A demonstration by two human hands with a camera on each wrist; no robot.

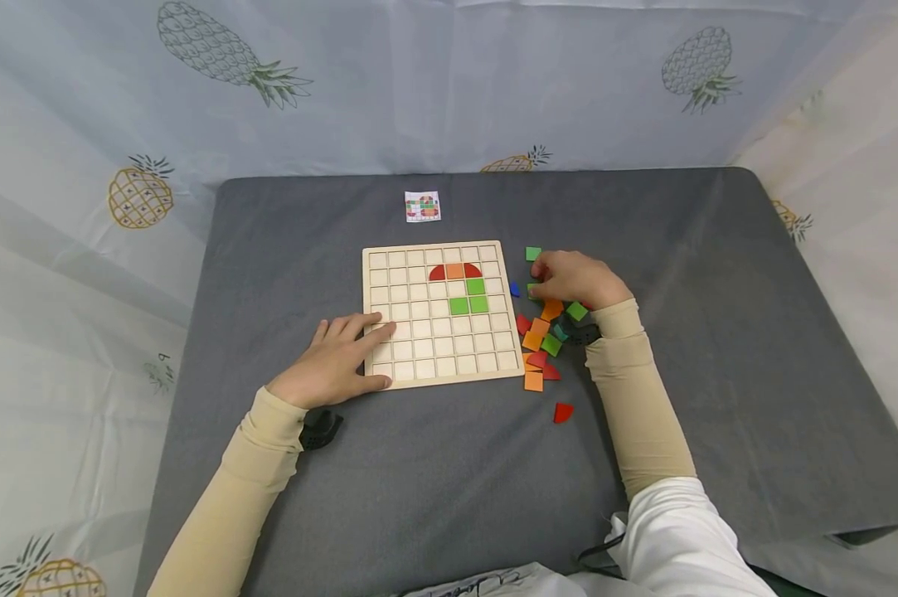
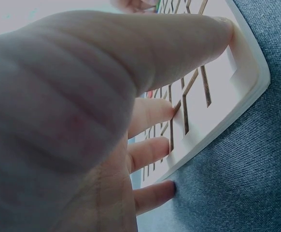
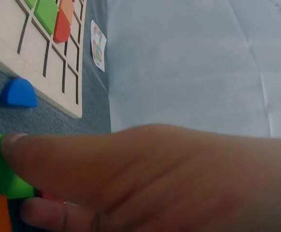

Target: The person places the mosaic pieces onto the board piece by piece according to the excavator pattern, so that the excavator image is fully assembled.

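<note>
A wooden grid board (image 1: pixel 422 371) holds red, orange and green pieces in its upper right part. My left hand (image 1: pixel 329 365) rests on its lower left edge, fingers spread; in the left wrist view the thumb of my left hand (image 2: pixel 92 72) lies across the board's rim (image 2: pixel 249 87). Right of the board, my right hand (image 1: pixel 579 278) is over the loose pieces. In the right wrist view the thumb of my right hand (image 3: pixel 155 174) touches a green piece (image 3: pixel 10 179). Some red shows between thumb and finger; whether they grip it is unclear.
A small printed card (image 1: pixel 422 206) lies behind the board. Beside the board's right edge are a blue piece (image 1: pixel 514 289) and several orange, green and red ones. One red piece (image 1: pixel 563 412) lies apart, nearer the body. A patterned curtain hangs behind the grey table (image 1: pixel 717 373).
</note>
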